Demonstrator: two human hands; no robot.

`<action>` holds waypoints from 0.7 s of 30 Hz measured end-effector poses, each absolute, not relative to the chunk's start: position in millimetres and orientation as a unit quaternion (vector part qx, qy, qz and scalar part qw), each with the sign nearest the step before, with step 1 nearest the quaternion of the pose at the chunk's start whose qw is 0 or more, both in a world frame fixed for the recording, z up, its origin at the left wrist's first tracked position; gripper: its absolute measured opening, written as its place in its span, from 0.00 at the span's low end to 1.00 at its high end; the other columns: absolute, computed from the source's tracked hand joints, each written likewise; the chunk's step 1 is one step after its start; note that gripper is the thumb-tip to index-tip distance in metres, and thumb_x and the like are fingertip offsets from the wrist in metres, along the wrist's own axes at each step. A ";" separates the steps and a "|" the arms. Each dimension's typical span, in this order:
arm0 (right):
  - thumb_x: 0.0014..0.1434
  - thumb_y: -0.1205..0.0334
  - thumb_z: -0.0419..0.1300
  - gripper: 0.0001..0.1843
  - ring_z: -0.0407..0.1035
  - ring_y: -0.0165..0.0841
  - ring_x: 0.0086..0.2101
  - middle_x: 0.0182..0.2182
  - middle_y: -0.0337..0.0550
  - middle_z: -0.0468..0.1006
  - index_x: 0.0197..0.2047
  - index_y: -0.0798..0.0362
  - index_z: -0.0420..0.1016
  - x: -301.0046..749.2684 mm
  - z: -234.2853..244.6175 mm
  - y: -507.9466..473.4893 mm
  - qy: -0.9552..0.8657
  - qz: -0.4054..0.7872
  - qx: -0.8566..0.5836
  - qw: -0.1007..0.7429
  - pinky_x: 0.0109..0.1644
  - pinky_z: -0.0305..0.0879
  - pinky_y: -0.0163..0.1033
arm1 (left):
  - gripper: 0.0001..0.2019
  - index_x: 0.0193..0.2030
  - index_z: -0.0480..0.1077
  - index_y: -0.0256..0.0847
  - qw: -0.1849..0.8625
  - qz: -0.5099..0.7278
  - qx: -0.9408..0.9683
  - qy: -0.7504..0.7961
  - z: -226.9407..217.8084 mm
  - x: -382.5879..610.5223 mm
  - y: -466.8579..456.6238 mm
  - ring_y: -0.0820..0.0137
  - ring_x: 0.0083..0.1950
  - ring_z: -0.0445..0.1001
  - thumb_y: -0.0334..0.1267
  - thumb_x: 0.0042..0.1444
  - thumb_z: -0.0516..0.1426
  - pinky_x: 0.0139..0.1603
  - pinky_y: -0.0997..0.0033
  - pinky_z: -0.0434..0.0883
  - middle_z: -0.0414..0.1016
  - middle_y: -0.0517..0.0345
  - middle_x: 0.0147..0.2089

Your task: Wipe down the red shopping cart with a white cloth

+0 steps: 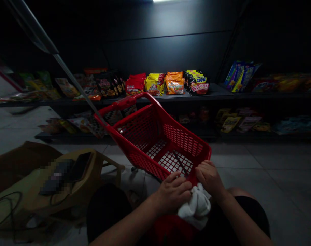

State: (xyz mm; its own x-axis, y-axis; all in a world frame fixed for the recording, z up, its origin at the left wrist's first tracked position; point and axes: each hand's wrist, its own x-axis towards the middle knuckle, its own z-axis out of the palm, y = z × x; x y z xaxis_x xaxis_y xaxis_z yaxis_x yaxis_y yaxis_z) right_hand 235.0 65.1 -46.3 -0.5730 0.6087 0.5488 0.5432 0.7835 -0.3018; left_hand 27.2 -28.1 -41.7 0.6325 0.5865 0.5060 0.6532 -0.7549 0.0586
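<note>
A red plastic shopping cart (186,135) with lattice walls stands tilted in front of me, its near end between my knees. My right hand (209,177) is closed at the corner of its near rim. Beside it, my left hand (172,191) lies over the near end with bent fingers, its fingertips against a bunched white cloth (197,205). The cloth hangs between both hands; how the left fingers grip it is partly hidden. Inside the cart, a thin dark strip (180,162) crosses the lattice floor.
Dark shelves (219,91) behind the cart carry noodle packs (174,83) and other snack bags. To the left stands a yellowish stool (92,171) with a phone (80,166) and a blurred dark item on it. A metal pole (73,82) slants above the cart handle. Black cables lie lower left.
</note>
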 end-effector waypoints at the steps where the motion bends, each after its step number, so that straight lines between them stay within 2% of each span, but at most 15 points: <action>1: 0.69 0.65 0.46 0.21 0.60 0.31 0.26 0.20 0.38 0.68 0.23 0.50 0.63 234.8 -47.4 60.4 -0.887 0.047 -0.318 0.333 0.44 0.58 0.43 | 0.05 0.38 0.71 0.46 0.066 -0.254 -0.905 -0.334 -40.9 20.5 -31.3 0.71 0.52 0.74 0.36 0.62 0.54 0.74 0.61 0.49 0.79 0.63 0.49; 6: 0.68 0.66 0.49 0.19 0.62 0.31 0.27 0.21 0.38 0.69 0.24 0.50 0.64 226.0 -53.9 49.0 -0.889 0.033 -0.309 0.337 0.45 0.58 0.44 | 0.06 0.40 0.72 0.45 0.044 -0.235 -0.910 -0.339 -37.9 -3.1 -38.7 0.71 0.60 0.71 0.33 0.62 0.54 0.75 0.60 0.48 0.78 0.61 0.55; 8: 0.68 0.66 0.49 0.19 0.62 0.31 0.27 0.21 0.38 0.69 0.24 0.50 0.64 221.3 -54.9 47.6 -0.889 0.023 -0.314 0.332 0.45 0.57 0.44 | 0.07 0.43 0.72 0.44 0.018 -0.240 -0.906 -0.347 -36.9 -15.1 -38.8 0.69 0.64 0.69 0.35 0.63 0.53 0.75 0.58 0.48 0.76 0.58 0.59; 10: 0.68 0.66 0.50 0.18 0.62 0.31 0.27 0.22 0.38 0.69 0.25 0.50 0.65 217.3 -54.9 46.3 -0.888 0.010 -0.317 0.333 0.45 0.57 0.44 | 0.09 0.47 0.72 0.44 -0.025 -0.257 -0.898 -0.357 -34.2 -35.5 -39.1 0.65 0.66 0.67 0.39 0.62 0.54 0.74 0.56 0.52 0.75 0.54 0.60; 12: 0.69 0.66 0.50 0.19 0.62 0.31 0.27 0.21 0.37 0.69 0.25 0.50 0.66 214.3 -54.1 44.7 -0.882 -0.001 -0.318 0.348 0.46 0.56 0.43 | 0.13 0.52 0.70 0.43 -0.059 -0.318 -0.856 -0.404 -27.9 -67.1 -39.1 0.61 0.63 0.71 0.42 0.62 0.54 0.69 0.55 0.63 0.75 0.50 0.59; 14: 0.69 0.67 0.49 0.19 0.62 0.30 0.27 0.22 0.37 0.70 0.26 0.51 0.67 211.9 -52.5 42.8 -0.873 -0.005 -0.315 0.372 0.46 0.56 0.43 | 0.17 0.57 0.67 0.42 -0.048 -0.420 -0.742 -0.520 -16.1 -107.0 -36.3 0.60 0.55 0.76 0.41 0.63 0.52 0.56 0.58 0.75 0.76 0.47 0.56; 15: 0.69 0.68 0.49 0.19 0.63 0.30 0.27 0.22 0.37 0.71 0.26 0.51 0.68 210.7 -51.5 42.0 -0.869 -0.006 -0.311 0.384 0.46 0.56 0.42 | 0.18 0.59 0.64 0.41 -0.015 -0.465 -0.654 -0.596 -8.2 -127.2 -33.0 0.60 0.51 0.78 0.40 0.64 0.52 0.50 0.59 0.77 0.77 0.48 0.53; 16: 0.69 0.68 0.49 0.18 0.63 0.30 0.28 0.23 0.38 0.72 0.27 0.52 0.69 209.5 -50.7 41.4 -0.867 -0.005 -0.308 0.392 0.46 0.56 0.42 | 0.21 0.62 0.62 0.41 0.027 -0.482 -0.581 -0.655 0.4 -145.5 -28.3 0.59 0.50 0.78 0.38 0.63 0.53 0.49 0.58 0.77 0.77 0.48 0.53; 19: 0.69 0.68 0.49 0.18 0.63 0.30 0.28 0.23 0.37 0.72 0.27 0.52 0.70 205.3 -50.0 40.5 -0.867 -0.003 -0.305 0.395 0.46 0.55 0.42 | 0.35 0.72 0.46 0.43 0.098 -0.483 -0.514 -0.703 20.4 -176.1 -7.0 0.57 0.68 0.65 0.31 0.59 0.54 0.66 0.53 0.66 0.61 0.46 0.70; 21: 0.69 0.68 0.49 0.19 0.63 0.29 0.27 0.22 0.36 0.71 0.27 0.51 0.70 202.5 -51.9 39.7 -0.870 -0.006 -0.305 0.388 0.46 0.56 0.42 | 0.35 0.72 0.50 0.45 0.091 -0.455 -0.570 -0.678 21.0 -170.8 6.5 0.58 0.75 0.51 0.26 0.58 0.52 0.73 0.50 0.54 0.53 0.50 0.74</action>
State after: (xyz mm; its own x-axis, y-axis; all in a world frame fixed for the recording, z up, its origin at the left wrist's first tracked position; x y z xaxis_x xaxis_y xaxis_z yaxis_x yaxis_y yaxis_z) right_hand 202.5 39.7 -51.9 -0.5132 0.5259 0.6783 0.5353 0.8139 -0.2261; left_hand -170.8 6.5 21.0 -0.3326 0.6900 0.6428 0.8560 -0.0652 0.5128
